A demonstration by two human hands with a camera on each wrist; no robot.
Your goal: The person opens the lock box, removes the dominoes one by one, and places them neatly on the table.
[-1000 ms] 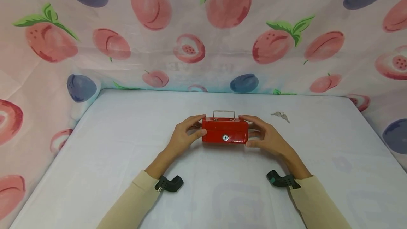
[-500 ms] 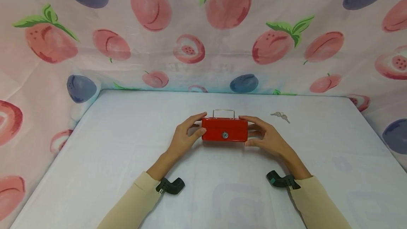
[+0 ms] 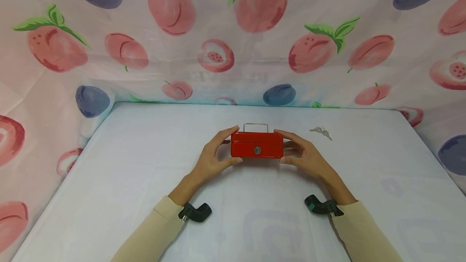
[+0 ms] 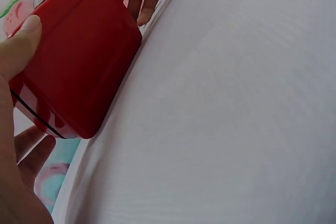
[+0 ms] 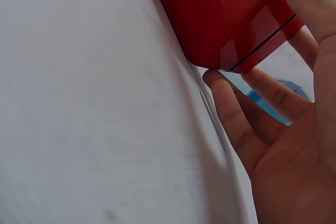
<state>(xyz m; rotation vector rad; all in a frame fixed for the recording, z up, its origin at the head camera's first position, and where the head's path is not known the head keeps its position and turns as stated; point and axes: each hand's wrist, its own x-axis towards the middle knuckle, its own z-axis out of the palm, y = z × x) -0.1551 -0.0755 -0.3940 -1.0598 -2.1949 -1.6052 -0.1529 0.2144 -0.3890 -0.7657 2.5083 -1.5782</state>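
Note:
A red metal cash box (image 3: 240, 148) is held between both hands near the middle of the table. Its round lock (image 3: 257, 150) faces me, and a wire handle (image 3: 255, 123) stands up behind the top edge. My left hand (image 3: 210, 160) grips the left end, thumb along the lower front edge and fingers toward the back. Gripping the opposite end in the same way is my right hand (image 3: 308, 156). In the left wrist view the box (image 4: 79, 51) shows a broad plain red face, tilted, with its lower edge close to the cloth. Some fingertips are hidden behind it.
Small silver keys (image 3: 321, 132) lie on the white tablecloth (image 3: 164, 132) to the right of and beyond the box. A fruit-printed curtain (image 3: 233, 84) hangs along the back edge of the table and down both sides.
The box has tipped back and its front has risen a little. My left thumb has slid from the front face down to the lower edge. The keys have not moved.

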